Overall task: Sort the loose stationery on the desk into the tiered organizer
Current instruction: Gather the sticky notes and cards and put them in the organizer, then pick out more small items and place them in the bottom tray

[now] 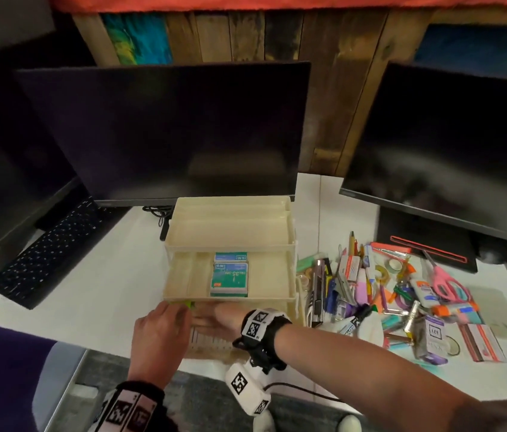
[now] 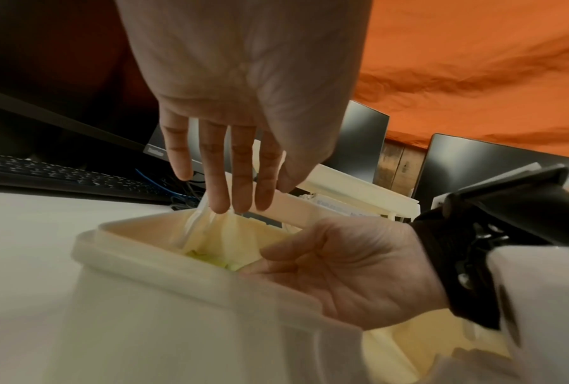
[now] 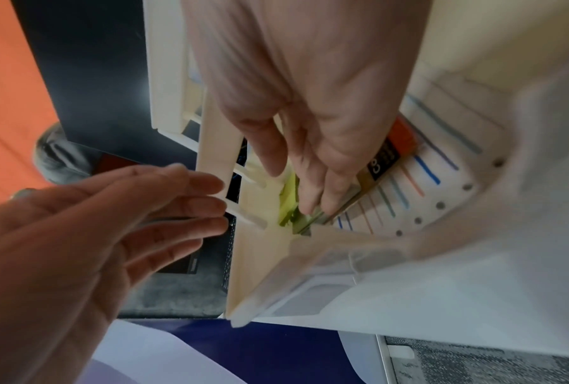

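Note:
The cream tiered organizer (image 1: 230,246) stands mid-desk, its bottom drawer (image 1: 208,341) pulled out toward me. My right hand (image 1: 230,316) reaches into the drawer (image 3: 260,259) and holds a lime-green item (image 3: 288,202) between thumb and fingers, low against the drawer's left wall. The same lime-green item (image 1: 188,304) peeks out under the middle tier. My left hand (image 1: 162,325) hovers at the drawer's left corner with straight fingers (image 2: 237,181) and holds nothing. Green staple boxes (image 1: 230,279) lie in the middle tier. A card with coloured lines (image 3: 408,181) lies in the drawer.
A pile of loose stationery (image 1: 402,291) covers the desk to the right, with pink scissors (image 1: 445,282) and a glue bottle (image 1: 423,291). Behind the organizer is a dark monitor (image 1: 168,126); another monitor (image 1: 451,145) is at the right. A keyboard (image 1: 49,254) lies at the left.

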`<state>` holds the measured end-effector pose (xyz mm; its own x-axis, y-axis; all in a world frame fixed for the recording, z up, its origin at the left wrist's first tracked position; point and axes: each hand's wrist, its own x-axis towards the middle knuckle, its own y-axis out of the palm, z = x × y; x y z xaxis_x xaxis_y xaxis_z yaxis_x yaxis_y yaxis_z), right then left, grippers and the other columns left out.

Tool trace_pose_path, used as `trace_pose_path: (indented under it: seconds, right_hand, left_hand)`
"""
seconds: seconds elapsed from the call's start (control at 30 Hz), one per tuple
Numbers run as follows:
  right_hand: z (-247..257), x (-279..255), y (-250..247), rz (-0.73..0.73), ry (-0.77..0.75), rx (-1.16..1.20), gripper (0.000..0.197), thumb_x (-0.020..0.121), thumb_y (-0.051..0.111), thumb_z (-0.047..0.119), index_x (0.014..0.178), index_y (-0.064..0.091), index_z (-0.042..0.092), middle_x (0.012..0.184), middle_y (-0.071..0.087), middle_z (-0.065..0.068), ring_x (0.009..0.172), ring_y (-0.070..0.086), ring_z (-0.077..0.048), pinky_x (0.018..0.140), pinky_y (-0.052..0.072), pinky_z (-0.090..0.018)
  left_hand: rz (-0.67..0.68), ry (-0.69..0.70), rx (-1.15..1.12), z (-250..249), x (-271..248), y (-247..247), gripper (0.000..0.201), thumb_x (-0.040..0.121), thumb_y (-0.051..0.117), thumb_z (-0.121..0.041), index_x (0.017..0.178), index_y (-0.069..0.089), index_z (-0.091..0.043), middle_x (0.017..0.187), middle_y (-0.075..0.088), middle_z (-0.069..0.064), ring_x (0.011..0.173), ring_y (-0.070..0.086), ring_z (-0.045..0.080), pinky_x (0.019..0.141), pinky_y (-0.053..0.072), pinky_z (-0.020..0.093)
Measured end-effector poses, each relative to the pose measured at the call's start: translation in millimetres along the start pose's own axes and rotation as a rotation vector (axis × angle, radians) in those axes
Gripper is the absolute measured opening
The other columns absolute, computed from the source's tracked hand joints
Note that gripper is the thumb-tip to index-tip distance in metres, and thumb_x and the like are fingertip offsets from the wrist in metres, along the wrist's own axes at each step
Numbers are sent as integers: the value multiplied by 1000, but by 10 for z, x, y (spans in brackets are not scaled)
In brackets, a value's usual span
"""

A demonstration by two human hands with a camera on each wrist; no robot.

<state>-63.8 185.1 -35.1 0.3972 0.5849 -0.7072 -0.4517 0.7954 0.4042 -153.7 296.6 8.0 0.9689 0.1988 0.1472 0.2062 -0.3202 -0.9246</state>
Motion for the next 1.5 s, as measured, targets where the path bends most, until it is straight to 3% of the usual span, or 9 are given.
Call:
trace_pose_path:
  seconds: [0.2, 0.33, 0.43, 0.6, 0.7, 0.83, 1.0, 1.23, 1.5]
  right_hand:
    - [24, -366, -283, 72, 13, -225, 21, 98, 47, 16, 112, 58, 6, 88, 66, 1, 75, 65, -6, 74, 52, -19]
    - [126, -1015, -677, 130, -155, -375, 35, 97, 47, 20, 128, 55, 5, 128, 59, -6, 109, 60, -13, 104, 42, -23]
    - [67, -1493, -1098, 7, -270, -323, 32, 98, 46, 24, 124, 57, 9, 116, 65, -8, 102, 62, -15, 101, 46, -33]
    - [-238, -2149, -2002, -516, -414, -420, 20, 98, 45, 13, 93, 63, 20, 88, 66, -2, 77, 62, -13, 66, 53, -23]
    - [-459, -2392, -2752, -1016, -385, -596, 22, 92, 52, 7, 82, 64, 23, 95, 66, -6, 88, 63, -22, 83, 51, -35]
    - [-605, -2646, -3670, -1476, -108, -521, 30, 86, 56, 9, 116, 57, 6, 118, 50, -23, 110, 51, -40, 94, 40, -38]
    - [-593, -2703, -4128, -1396, 261, -488, 66, 78, 65, 24, 134, 36, 7, 133, 41, -22, 123, 41, -39, 102, 34, -40]
    - [-545, -2672, -4390, -1287, 326, -531, 75, 66, 75, 39, 126, 40, 9, 123, 46, -16, 98, 49, -30, 82, 40, -33]
    - [-632, -2855, -4353, -1281, -233, 62, 29, 82, 56, -5, 108, 43, 1, 109, 54, -22, 93, 51, -30, 75, 48, -38]
  left_hand:
    - [-43, 99, -142, -476, 188, -179, 20, 87, 51, -30, 77, 62, -17, 70, 64, -6, 55, 60, 15, 58, 52, 33]
    - [-38, 256, -292, -1052, 344, -180, 26, 88, 46, -36, 87, 65, -19, 78, 61, -12, 65, 58, 6, 65, 47, 31]
    - [32, 373, -341, -1478, 377, 13, 29, 88, 40, -38, 88, 63, -21, 78, 55, -13, 66, 54, 6, 64, 44, 26]
    - [309, 507, -333, -2145, 345, 582, 17, 95, 45, -32, 97, 59, -23, 87, 53, -15, 73, 52, 2, 69, 46, 19]
    - [413, 572, -293, -2452, 309, 899, 17, 97, 43, -33, 100, 57, -26, 95, 55, -14, 74, 53, 3, 71, 49, 21]
    - [482, 555, -268, -2714, 278, 1190, 17, 98, 42, -29, 100, 57, -22, 98, 57, -10, 74, 47, 2, 70, 41, 16]
    - [534, 495, -277, -2855, 248, 1376, 20, 98, 42, -31, 101, 58, -20, 100, 57, -9, 76, 50, 3, 75, 43, 17]
    - [509, 412, -266, -2952, 204, 1532, 19, 97, 43, -31, 102, 58, -22, 98, 57, -13, 80, 57, 2, 78, 50, 21]
    - [477, 415, -237, -3315, 109, 1738, 19, 95, 43, -31, 108, 56, -24, 103, 60, -9, 89, 57, 9, 81, 49, 26]
